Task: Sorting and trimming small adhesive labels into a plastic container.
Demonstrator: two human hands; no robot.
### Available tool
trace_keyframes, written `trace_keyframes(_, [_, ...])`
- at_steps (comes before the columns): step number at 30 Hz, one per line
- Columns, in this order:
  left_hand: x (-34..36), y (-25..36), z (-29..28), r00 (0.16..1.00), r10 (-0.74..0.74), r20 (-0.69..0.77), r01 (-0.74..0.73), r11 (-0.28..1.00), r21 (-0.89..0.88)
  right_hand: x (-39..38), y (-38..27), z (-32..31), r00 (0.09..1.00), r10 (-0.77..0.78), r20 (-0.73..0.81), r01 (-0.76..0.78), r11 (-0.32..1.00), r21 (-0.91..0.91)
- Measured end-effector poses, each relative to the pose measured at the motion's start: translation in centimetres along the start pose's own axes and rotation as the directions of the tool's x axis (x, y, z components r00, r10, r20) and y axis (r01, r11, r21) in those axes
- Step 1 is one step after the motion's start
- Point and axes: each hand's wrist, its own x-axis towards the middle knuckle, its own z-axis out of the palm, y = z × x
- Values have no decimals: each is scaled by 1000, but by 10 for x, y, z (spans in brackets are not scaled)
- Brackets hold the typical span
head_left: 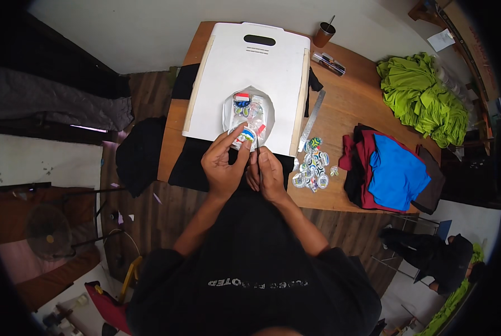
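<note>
Bent at the wrist and angled inward, pinching a round printed label between thumb and fingertips of the left hand at the near edge of a white board. Just right, gripping a thin dark tool in curled fingers of the right hand. Showing more colourful labels and clear plastic inside the board's rounded opening. Farther right, leaning a slim rod in a brown cup.

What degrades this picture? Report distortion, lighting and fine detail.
Head view: straight edges bend toward the blackened rim; head view: the white board is brightly lit, while the dark shirt shows few folds; head view: fine detail on the held sticker is illegible.
</note>
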Motion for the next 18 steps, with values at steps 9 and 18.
trace_keyframes(9, [1, 1, 2, 1000, -16, -24, 15, 999, -29, -1, -1, 0, 1000, 12, 1, -12, 1000, 17])
trace_keyframes(18, [-6, -9, 0, 1000, -21, -17, 21, 1000, -3, -3, 0, -2, 1000, 8, 2, -8, 1000, 17])
